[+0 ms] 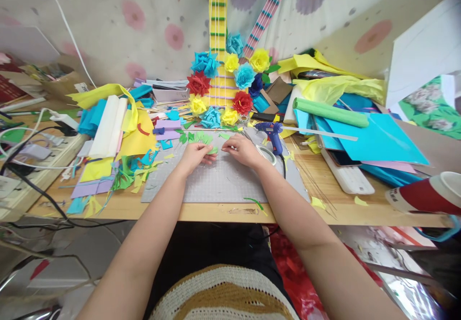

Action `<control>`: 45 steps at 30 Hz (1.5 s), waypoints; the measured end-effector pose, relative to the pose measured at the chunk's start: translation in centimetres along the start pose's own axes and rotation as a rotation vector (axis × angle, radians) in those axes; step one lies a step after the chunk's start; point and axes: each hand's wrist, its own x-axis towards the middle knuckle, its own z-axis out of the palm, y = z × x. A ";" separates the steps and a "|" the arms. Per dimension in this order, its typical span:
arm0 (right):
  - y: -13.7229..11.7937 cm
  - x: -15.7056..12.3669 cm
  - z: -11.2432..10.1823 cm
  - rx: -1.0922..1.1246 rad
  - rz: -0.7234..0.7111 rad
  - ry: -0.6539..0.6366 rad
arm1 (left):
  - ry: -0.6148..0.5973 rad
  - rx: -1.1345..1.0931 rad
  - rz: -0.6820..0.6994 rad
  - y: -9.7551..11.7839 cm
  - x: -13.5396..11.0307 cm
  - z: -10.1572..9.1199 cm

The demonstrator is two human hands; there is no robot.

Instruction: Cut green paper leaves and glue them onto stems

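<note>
My left hand (196,155) pinches a small green paper leaf (213,151) between thumb and fingers, above the grey cutting mat (209,185). A short gap to the right, my right hand (242,150) has its fingertips pressed together and turned toward the leaf; whatever they hold is too small to make out. More green paper leaves (196,137) lie on the mat just beyond my left hand. A blue glue gun (272,132) rests on its side right of my right hand, near a pair of scissors (267,154) with pale handles, partly hidden by my wrist.
Behind the mat stands a yellow paper guitar (218,36) with paper flowers around it. Paper scraps (135,171) and crepe rolls (108,123) crowd the left, by a power strip (46,176). Blue sheets (374,137), a white phone (347,173) and a paper cup (427,192) are at right.
</note>
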 end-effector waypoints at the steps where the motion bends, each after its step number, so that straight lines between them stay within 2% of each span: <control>1: 0.0 0.0 0.0 -0.001 -0.004 0.004 | 0.002 -0.001 0.001 0.0 0.0 0.0; 16: -0.3 0.0 0.2 -0.054 -0.010 -0.003 | -0.063 -0.036 -0.003 0.5 -0.5 0.2; 21: -0.6 0.0 -0.2 -0.015 0.067 -0.014 | -0.053 -0.063 0.000 0.6 -0.3 0.0; 23: -0.8 0.1 -0.2 0.038 0.174 0.022 | 0.022 -0.099 0.035 0.7 -0.2 -0.3; 27: -1.2 0.2 -0.2 0.086 0.443 0.063 | 0.307 -0.152 0.158 0.8 0.4 -1.1; 30: -1.6 0.2 0.1 0.081 0.528 0.017 | 0.434 -0.125 0.215 0.3 0.9 -1.3; 34: -2.3 0.3 0.4 0.164 0.531 -0.073 | 0.367 -0.079 0.291 -0.4 1.3 -1.0; 37: -2.6 0.4 0.7 0.179 0.523 -0.085 | 0.300 -0.076 0.311 -0.6 1.3 -0.6; 45: -2.9 0.4 1.3 0.149 0.502 -0.095 | 0.256 -0.208 0.167 -0.1 1.3 -0.2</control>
